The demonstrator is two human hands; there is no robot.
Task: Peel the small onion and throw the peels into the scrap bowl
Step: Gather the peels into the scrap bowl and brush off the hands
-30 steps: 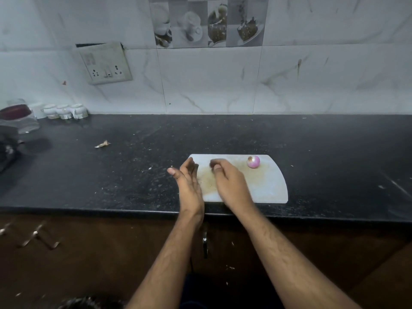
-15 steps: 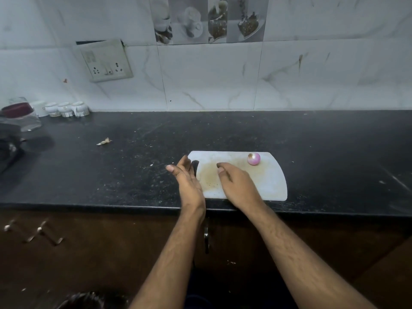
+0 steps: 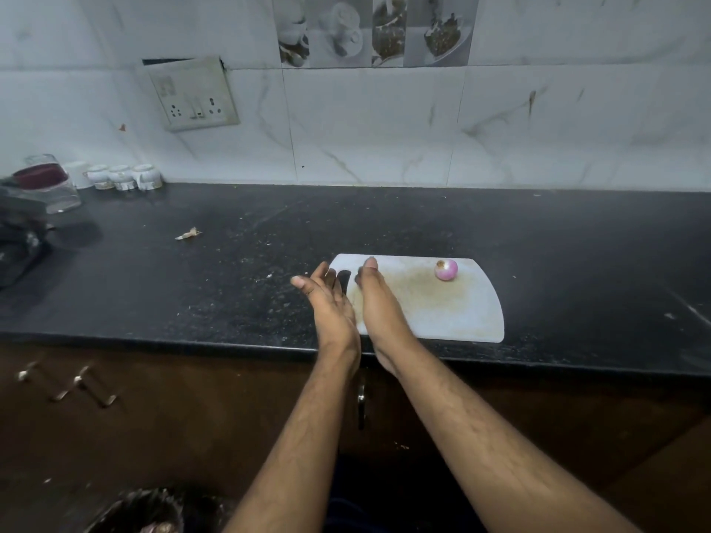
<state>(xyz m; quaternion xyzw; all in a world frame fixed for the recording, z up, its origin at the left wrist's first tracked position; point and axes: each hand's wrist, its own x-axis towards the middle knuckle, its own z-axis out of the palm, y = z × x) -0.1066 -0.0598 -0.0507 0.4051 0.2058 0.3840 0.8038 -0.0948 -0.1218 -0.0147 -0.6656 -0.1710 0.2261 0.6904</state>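
Both hands sit centre frame, fingers straight and holding nothing: left hand (image 3: 331,302) at the white cutting board's (image 3: 461,313) left edge, right hand (image 3: 381,302) flat on it. Small onion (image 3: 446,270) rests upper right on the board.

Wall socket (image 3: 193,95), three small white cups (image 3: 123,177) — glass jar (image 3: 48,182) (left), stray scrap (image 3: 188,234)

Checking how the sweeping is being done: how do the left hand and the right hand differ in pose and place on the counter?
The left hand stands on edge just off the cutting board's left end, over the dark counter; the right hand lies over the board itself. The left thumb points away to the left, while the right hand reaches further forward. The right hand is nearer the small onion. Both have straight fingers and hold nothing.
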